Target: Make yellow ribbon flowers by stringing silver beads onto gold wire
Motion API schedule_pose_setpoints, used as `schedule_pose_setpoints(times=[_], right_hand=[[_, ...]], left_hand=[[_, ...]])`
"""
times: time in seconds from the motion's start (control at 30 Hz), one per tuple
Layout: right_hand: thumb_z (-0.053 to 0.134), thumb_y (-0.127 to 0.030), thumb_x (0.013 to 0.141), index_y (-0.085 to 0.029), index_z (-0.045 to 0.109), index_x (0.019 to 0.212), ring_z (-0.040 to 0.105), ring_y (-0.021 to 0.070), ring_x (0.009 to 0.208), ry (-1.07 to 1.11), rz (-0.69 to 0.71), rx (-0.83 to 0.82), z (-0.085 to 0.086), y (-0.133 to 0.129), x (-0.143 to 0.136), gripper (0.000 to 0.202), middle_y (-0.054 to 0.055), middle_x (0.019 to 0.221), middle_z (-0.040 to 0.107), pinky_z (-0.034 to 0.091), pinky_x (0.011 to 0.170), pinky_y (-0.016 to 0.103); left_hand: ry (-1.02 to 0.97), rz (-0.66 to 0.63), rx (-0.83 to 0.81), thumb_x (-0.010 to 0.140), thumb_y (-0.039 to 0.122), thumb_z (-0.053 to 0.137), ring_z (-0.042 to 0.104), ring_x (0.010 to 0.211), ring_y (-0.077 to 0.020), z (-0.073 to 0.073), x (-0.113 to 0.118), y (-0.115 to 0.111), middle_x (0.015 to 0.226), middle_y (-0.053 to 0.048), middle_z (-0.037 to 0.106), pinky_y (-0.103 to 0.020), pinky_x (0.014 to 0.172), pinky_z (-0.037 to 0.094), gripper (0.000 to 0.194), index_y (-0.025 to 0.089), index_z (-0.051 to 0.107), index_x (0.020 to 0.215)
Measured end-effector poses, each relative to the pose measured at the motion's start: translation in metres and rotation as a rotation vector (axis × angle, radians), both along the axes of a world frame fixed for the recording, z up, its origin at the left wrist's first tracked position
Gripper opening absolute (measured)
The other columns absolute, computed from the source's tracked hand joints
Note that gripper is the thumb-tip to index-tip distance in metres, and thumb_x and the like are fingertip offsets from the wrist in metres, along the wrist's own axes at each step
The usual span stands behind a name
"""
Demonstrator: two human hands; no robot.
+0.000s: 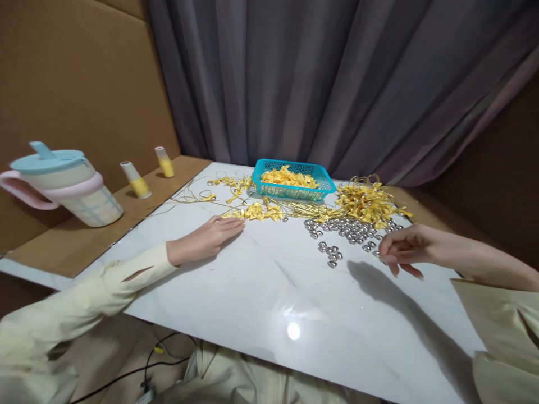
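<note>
My left hand (208, 238) lies flat, palm down, on the white marble table (269, 297), its fingertips just short of a small heap of yellow ribbon bows (255, 211). My right hand (406, 247) hovers low over the table's right side, fingers curled and pinched beside a scatter of small silver metal rings (345, 231). Whether it holds a ring I cannot tell. Behind the rings sits a tangle of gold ribbon loops (368, 201). A blue plastic basket (320, 178) at the far edge is filled with more yellow bows.
A pastel pitcher with a blue lid (63, 182) and two thread spools (135, 179) (165, 162) stand on the cardboard ledge at left. Grey curtains hang behind. Cables run under the table's front edge (160, 359).
</note>
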State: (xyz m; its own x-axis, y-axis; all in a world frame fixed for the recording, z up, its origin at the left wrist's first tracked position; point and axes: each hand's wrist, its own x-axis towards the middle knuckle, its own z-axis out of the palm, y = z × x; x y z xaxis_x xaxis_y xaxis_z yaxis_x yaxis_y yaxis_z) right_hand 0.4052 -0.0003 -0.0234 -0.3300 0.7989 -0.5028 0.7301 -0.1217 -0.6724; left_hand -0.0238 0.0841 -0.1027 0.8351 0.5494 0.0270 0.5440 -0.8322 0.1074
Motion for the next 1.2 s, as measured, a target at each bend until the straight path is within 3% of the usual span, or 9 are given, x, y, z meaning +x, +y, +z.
schedule_pose_setpoints(times=[0.13,0.23,0.33,0.5,0.6,0.7,1.0,1.2], right_hand=[[0.061,-0.051,0.076,-0.013,0.061,0.081,0.051,0.0098,0.051,0.007,0.01,-0.02,-0.01,0.001,0.009,0.039,0.008,0.071,0.064,0.039,0.05,0.024],[0.061,-0.052,0.076,-0.013,0.061,0.08,0.051,0.0093,0.051,0.004,0.001,-0.035,-0.013,-0.002,0.008,0.04,0.008,0.071,0.065,0.038,0.05,0.024],[0.06,-0.053,0.077,-0.013,0.06,0.08,0.05,0.0092,0.05,-0.005,-0.002,-0.052,-0.014,-0.006,0.009,0.04,0.008,0.071,0.065,0.038,0.05,0.024],[0.059,-0.051,0.078,-0.013,0.06,0.08,0.051,0.0098,0.052,0.002,-0.003,-0.059,-0.019,-0.011,0.015,0.038,0.008,0.072,0.065,0.038,0.05,0.024],[0.06,-0.049,0.078,-0.013,0.06,0.079,0.051,0.0093,0.051,0.003,0.005,-0.063,-0.021,-0.011,0.018,0.036,0.008,0.072,0.066,0.038,0.051,0.023],[0.061,-0.049,0.078,-0.014,0.06,0.079,0.05,0.0089,0.051,0.008,0.004,-0.059,-0.023,-0.01,0.018,0.035,0.007,0.072,0.066,0.038,0.051,0.023],[0.061,-0.052,0.076,-0.013,0.057,0.078,0.05,0.0081,0.048,-0.006,-0.004,-0.089,-0.026,-0.009,0.012,0.039,0.007,0.072,0.065,0.035,0.05,0.022],[0.06,-0.053,0.077,-0.013,0.056,0.075,0.052,0.0085,0.049,-0.027,0.015,-0.123,-0.034,-0.012,0.022,0.04,0.006,0.07,0.064,0.035,0.051,0.021]], left_hand=[[0.162,-0.012,0.092,0.062,-0.009,0.031,0.015,0.141,-0.0166,-0.009,-0.016,-0.019,0.153,-0.007,0.02,-0.039,0.105,0.021,0.093,0.022,0.007,0.147],[0.19,-0.003,0.13,0.062,-0.01,0.031,0.015,0.141,-0.0159,-0.01,-0.014,-0.025,0.153,-0.007,0.019,-0.04,0.105,0.021,0.096,0.023,-0.001,0.147],[0.197,0.006,0.154,0.062,-0.01,0.031,0.016,0.14,-0.0165,-0.008,-0.009,-0.025,0.153,-0.008,0.019,-0.041,0.104,0.02,0.094,0.02,0.002,0.147],[0.189,-0.03,0.197,0.07,-0.009,0.028,0.019,0.14,-0.0177,-0.007,-0.009,-0.023,0.148,-0.006,0.032,-0.042,0.104,0.021,0.081,0.021,0.017,0.145],[0.169,-0.01,0.246,0.072,-0.009,0.026,0.025,0.138,-0.0186,-0.01,-0.011,-0.024,0.146,-0.011,0.035,-0.046,0.105,0.018,0.077,0.017,0.021,0.144],[0.138,0.036,0.282,0.067,-0.009,0.03,0.024,0.138,-0.0209,-0.01,-0.013,-0.025,0.148,-0.016,0.03,-0.048,0.104,0.018,0.08,0.012,0.019,0.144],[0.159,0.008,0.17,0.064,-0.01,0.028,0.02,0.14,-0.0178,-0.007,-0.002,-0.034,0.148,-0.009,0.031,-0.045,0.103,0.019,0.084,0.017,0.023,0.143],[0.179,0.049,0.171,0.061,-0.009,0.031,0.015,0.141,-0.0186,-0.009,-0.013,-0.027,0.149,-0.005,0.029,-0.047,0.103,0.017,0.087,0.018,0.024,0.144]])
